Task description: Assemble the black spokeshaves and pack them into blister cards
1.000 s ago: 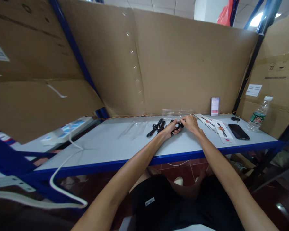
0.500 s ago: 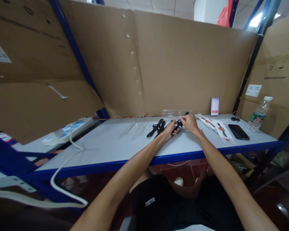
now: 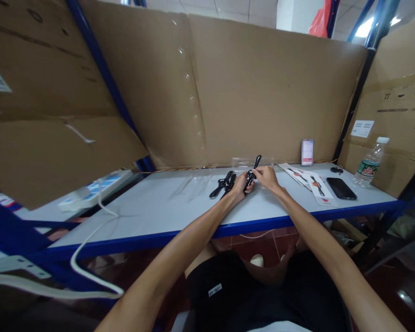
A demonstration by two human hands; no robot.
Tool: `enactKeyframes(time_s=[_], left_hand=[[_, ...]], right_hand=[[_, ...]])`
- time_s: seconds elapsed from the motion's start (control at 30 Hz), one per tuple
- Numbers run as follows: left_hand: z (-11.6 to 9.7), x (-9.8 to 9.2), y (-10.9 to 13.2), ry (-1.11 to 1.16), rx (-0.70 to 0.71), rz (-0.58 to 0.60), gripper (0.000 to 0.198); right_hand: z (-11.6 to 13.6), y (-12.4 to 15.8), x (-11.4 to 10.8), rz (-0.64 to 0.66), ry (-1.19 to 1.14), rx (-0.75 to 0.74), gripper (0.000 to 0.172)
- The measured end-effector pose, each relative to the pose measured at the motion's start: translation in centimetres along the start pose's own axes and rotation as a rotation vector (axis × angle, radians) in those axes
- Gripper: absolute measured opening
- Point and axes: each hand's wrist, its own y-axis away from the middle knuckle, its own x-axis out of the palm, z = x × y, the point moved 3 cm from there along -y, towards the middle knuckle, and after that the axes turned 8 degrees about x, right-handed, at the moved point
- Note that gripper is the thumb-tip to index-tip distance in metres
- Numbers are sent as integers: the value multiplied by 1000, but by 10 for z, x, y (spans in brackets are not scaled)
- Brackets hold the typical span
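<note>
A black spokeshave (image 3: 257, 161) is held at a slant above the grey tabletop, one handle pointing up and away. My left hand (image 3: 241, 185) is closed around its lower handle. At its middle part, the fingers of my right hand (image 3: 267, 177) are pinched against it; the fingertips partly hide that section. Just left of my left hand, more black spokeshaves (image 3: 218, 188) lie close together on the table, partly covered by the hand. Clear plastic bags (image 3: 198, 183) lie flat beyond and to the left of them.
Right of my hands lie printed cards (image 3: 318, 190), a black phone (image 3: 341, 188) and small keys (image 3: 336, 170). A lit phone (image 3: 307, 152) leans against the cardboard wall (image 3: 249, 92). A water bottle (image 3: 369, 167) stands at the right; a white cable (image 3: 86, 240) hangs over the left edge.
The spokeshave has turned more upright, its upper handle now showing clear above my hands. My right hand has shifted slightly left and is still at its middle.
</note>
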Motion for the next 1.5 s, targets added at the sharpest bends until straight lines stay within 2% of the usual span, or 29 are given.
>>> enactKeyframes(time_s=[0.1, 0.2, 0.3, 0.53, 0.67, 0.83, 1.2, 1.37, 1.5], left_hand=[[-1, 0, 1, 0, 22, -24, 34], [-4, 1, 1, -6, 75, -37, 39], [-6, 2, 1, -29, 152, -30, 43], [-5, 4, 3, -72, 210, -19, 47], [-6, 5, 4, -59, 216, -12, 45], [-6, 4, 3, -71, 184, -41, 44], [-5, 7, 6, -123, 210, -26, 51], [-4, 7, 5, -117, 231, -30, 52], [-3, 7, 5, -110, 246, -35, 52]], right_hand=[[1, 1, -2, -6, -41, -10, 45], [0, 0, -12, -172, -89, 34, 51], [-6, -2, -20, -314, -72, 114, 48], [-17, -2, -9, -154, 96, 167, 35], [-14, 1, -3, -76, 82, 137, 39], [-13, 2, 5, 12, 53, 120, 29], [-24, -4, 20, 33, -189, 155, 24], [-25, -6, 23, 65, -373, 202, 24], [-23, -6, 24, 86, -429, 217, 25]])
